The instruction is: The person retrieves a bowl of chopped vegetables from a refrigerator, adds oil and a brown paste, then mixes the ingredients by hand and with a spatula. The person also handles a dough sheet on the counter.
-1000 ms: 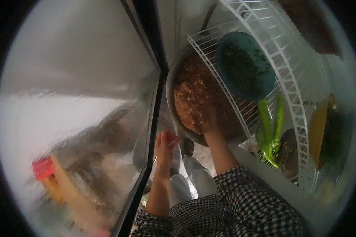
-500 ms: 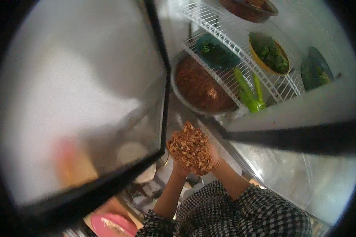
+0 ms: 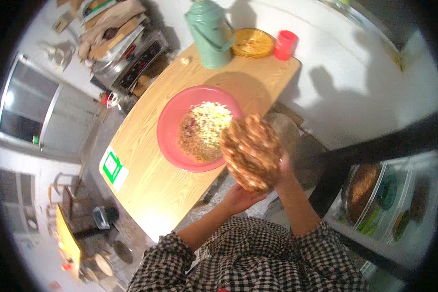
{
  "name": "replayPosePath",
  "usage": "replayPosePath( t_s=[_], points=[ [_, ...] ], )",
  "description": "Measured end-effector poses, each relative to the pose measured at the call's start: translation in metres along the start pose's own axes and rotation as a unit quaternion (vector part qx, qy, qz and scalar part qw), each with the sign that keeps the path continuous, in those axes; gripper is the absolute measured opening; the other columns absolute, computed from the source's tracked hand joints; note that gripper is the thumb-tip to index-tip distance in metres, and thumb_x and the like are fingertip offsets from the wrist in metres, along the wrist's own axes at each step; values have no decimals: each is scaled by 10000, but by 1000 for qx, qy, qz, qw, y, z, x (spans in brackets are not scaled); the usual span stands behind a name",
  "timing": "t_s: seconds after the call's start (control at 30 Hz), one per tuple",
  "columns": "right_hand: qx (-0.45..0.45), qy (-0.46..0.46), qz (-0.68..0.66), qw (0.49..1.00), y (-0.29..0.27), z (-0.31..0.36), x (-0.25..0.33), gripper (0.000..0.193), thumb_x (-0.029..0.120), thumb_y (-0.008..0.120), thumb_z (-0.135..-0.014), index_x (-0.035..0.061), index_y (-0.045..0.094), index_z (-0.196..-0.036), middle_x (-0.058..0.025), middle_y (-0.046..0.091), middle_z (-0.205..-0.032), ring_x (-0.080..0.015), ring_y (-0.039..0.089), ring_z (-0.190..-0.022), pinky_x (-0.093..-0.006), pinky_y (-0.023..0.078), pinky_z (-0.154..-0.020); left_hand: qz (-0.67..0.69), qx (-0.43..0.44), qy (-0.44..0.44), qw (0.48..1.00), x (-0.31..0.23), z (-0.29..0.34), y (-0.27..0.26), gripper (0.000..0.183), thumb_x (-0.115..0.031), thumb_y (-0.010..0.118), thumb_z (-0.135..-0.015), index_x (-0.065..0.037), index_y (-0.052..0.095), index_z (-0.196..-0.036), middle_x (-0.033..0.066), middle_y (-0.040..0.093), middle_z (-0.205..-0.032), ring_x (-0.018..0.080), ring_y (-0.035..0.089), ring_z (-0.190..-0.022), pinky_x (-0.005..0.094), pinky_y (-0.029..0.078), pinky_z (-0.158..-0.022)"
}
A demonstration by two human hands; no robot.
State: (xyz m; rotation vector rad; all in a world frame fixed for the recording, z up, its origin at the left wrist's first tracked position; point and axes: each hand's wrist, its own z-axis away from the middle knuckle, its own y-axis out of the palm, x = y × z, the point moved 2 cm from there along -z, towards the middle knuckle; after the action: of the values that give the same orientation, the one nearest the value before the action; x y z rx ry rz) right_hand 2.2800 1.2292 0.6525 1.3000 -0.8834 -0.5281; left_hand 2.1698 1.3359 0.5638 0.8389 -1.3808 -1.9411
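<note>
Brown mixture, coarse, lumpy, rounded, between left hand and right hand

Basin on table; flask behind

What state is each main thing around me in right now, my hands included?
Brown lump: raised, held in both hands
Left hand: cupped beneath it
Right hand: supporting its right side
Pink basin: partly filled
Green flask: upright
Red cup: upright
Amber plate: lying flat
Refrigerator: stocked; door position unclear
</note>
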Motion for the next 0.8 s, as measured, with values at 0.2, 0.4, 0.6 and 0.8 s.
replayPosePath(
  t_s=[0.2,0.4,0.6,0.8],
  points=[
    [-3,63,642,764,47,-131,-58,479,327,421,-1018,46,419,-1405,-142,576,-1289,-184,570,-1151,-334,499,-907,107,-74,116,985,-13,70,-59,588,-493,465,-964,-40,483,-1339,154,563,-1298,304,503,-1233,481,370,-1068],
    [124,-10,760,637,43,-155,-70,293,33,545,-896,72,678,-1153,-192,600,-1261,-244,561,-1206,-325,493,-907,114,-88,102,984,-3,65,-69,530,-455,449,-985,-38,524,-1302,142,603,-1249,304,553,-1171,461,390,-1047],
    [116,-20,389,914,63,-52,24,323,179,499,-1004,-6,578,-1257,-109,649,-1186,-193,616,-1102,-348,497,-933,36,-48,-65,996,17,-10,-42,503,-416,449,-993,-29,529,-1304,145,611,-1230,302,548,-1169,451,411,-1030],
    [-107,-166,377,905,9,163,130,301,190,524,-985,-32,634,-1155,-129,674,-1106,-202,648,-1006,-344,517,-903,-144,-34,-308,940,88,-115,7,456,-380,453,-995,-40,543,-1284,135,599,-1240,288,551,-1165,457,419,-1019]
  ],
)
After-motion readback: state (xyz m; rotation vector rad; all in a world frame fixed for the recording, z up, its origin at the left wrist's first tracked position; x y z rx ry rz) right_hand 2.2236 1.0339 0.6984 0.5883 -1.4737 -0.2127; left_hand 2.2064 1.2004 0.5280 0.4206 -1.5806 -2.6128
